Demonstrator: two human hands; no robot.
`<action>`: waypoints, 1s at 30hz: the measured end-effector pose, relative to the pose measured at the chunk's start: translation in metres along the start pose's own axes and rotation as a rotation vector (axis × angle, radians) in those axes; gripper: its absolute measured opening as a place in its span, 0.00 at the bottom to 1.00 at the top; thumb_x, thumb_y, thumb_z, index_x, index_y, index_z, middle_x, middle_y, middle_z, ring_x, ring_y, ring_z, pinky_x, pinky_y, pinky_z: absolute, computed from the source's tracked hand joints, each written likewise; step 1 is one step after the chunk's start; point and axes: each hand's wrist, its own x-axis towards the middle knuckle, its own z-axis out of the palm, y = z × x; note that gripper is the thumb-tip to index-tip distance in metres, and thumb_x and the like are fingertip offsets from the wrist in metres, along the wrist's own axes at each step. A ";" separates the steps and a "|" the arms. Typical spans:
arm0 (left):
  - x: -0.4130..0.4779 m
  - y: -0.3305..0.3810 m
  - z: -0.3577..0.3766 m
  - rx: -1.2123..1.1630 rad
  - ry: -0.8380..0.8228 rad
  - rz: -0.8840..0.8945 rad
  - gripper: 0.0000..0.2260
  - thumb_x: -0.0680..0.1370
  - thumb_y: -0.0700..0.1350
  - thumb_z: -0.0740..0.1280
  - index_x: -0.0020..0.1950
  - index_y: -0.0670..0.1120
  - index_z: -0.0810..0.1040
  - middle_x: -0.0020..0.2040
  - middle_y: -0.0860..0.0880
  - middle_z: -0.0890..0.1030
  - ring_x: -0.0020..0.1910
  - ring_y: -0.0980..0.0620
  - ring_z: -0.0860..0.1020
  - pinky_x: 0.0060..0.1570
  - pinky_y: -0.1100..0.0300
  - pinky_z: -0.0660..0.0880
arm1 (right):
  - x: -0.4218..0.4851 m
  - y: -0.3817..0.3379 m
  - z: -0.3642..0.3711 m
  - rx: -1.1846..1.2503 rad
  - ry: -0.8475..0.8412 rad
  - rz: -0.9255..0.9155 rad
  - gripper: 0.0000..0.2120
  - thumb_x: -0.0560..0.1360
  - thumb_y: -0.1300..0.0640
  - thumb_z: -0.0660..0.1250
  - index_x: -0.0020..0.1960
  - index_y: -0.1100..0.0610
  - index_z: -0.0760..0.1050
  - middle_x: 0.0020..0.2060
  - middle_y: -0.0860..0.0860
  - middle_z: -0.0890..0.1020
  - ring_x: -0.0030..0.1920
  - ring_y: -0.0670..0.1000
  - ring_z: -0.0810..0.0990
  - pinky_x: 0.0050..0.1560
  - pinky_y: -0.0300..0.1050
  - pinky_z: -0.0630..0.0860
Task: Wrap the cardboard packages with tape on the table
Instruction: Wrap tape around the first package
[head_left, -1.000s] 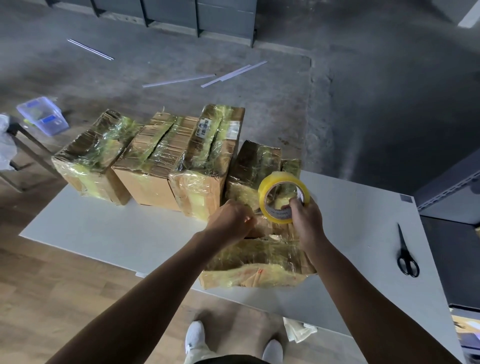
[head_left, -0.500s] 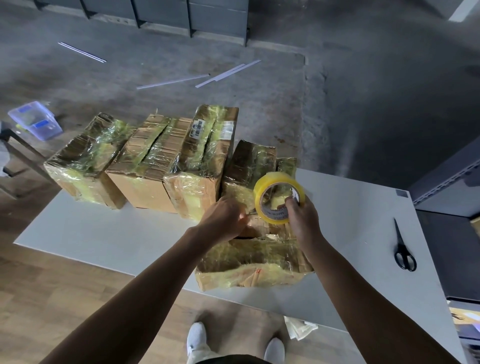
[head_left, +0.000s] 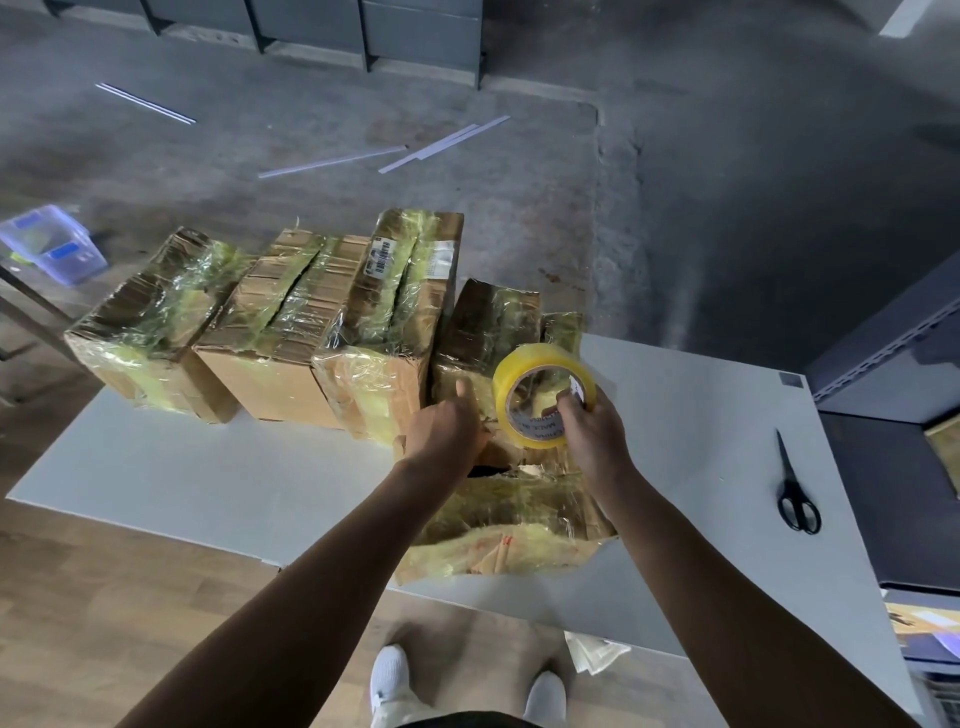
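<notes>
Over near box (head_left: 511, 519) on table (head_left: 208, 467): right hand (head_left: 592, 436) grips yellow tape roll (head_left: 540, 358). Left hand (head_left: 444, 434) just beside roll, fingers curled; cannot tell if holding anything.

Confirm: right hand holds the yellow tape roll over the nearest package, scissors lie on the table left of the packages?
Wrong on the scissors: the head view shows them on the table right of the packages. The right hand does hold the yellow tape roll over the nearest package.

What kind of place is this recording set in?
Probably a warehouse or packing room: bare concrete floor, grey metal shelving at right, and a white table lined with tape-wrapped cardboard packages.
</notes>
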 end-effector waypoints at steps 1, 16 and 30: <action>0.001 -0.002 -0.001 -0.021 0.006 -0.003 0.26 0.77 0.50 0.69 0.69 0.42 0.63 0.50 0.45 0.82 0.47 0.46 0.81 0.40 0.56 0.75 | 0.001 0.000 0.000 -0.008 0.003 -0.004 0.09 0.81 0.57 0.57 0.57 0.57 0.72 0.43 0.52 0.76 0.39 0.45 0.74 0.33 0.36 0.70; 0.008 -0.023 -0.003 -0.197 0.136 0.027 0.09 0.77 0.44 0.68 0.54 0.43 0.75 0.47 0.47 0.79 0.41 0.46 0.78 0.38 0.56 0.75 | 0.002 0.004 -0.001 -0.014 -0.006 0.003 0.08 0.81 0.55 0.58 0.56 0.56 0.72 0.44 0.51 0.76 0.40 0.45 0.76 0.31 0.31 0.69; 0.000 -0.028 -0.002 0.093 0.015 0.371 0.13 0.82 0.48 0.57 0.45 0.47 0.80 0.43 0.54 0.71 0.51 0.54 0.64 0.47 0.57 0.59 | -0.002 0.000 -0.003 -0.004 -0.016 0.016 0.06 0.80 0.57 0.58 0.52 0.57 0.72 0.37 0.47 0.74 0.38 0.44 0.74 0.31 0.34 0.69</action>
